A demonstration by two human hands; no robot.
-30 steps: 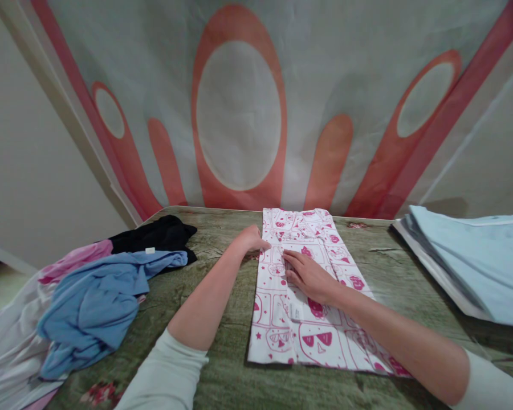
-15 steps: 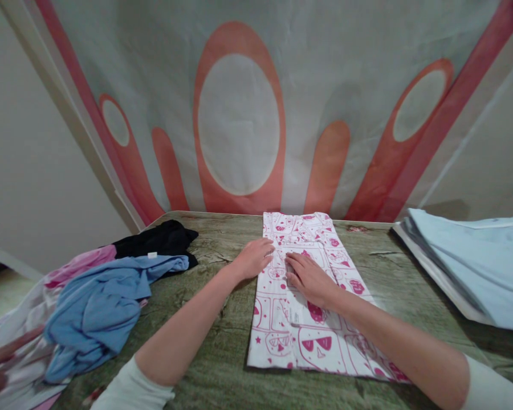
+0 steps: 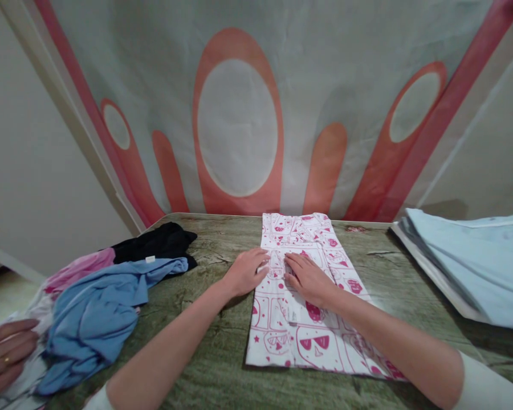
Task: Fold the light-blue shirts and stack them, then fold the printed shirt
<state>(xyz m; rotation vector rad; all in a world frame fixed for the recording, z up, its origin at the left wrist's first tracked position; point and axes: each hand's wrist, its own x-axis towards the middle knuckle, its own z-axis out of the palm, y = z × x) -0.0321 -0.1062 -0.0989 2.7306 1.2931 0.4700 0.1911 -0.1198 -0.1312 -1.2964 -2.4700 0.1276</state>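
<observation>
A white garment with a pink cartoon print lies folded into a long strip on the wood-patterned table. On its middle my right hand rests with the fingers laid out over the cloth. My left hand is at the garment's left edge, its fingers stretched and the fingertips reaching the edge. Both hands are open, and neither grips anything. A small tag shows on the garment below my right hand.
Crumpled blue, pink and black clothes lie at the left. Another person's hand with a ring touches white cloth there. A stack of folded light-blue garments sits at the right. A printed backdrop hangs behind the table.
My left hand has slid slightly left and towards me along the garment's edge. My right hand has hardly moved. The other person's hand has come further into view at the lower left.
</observation>
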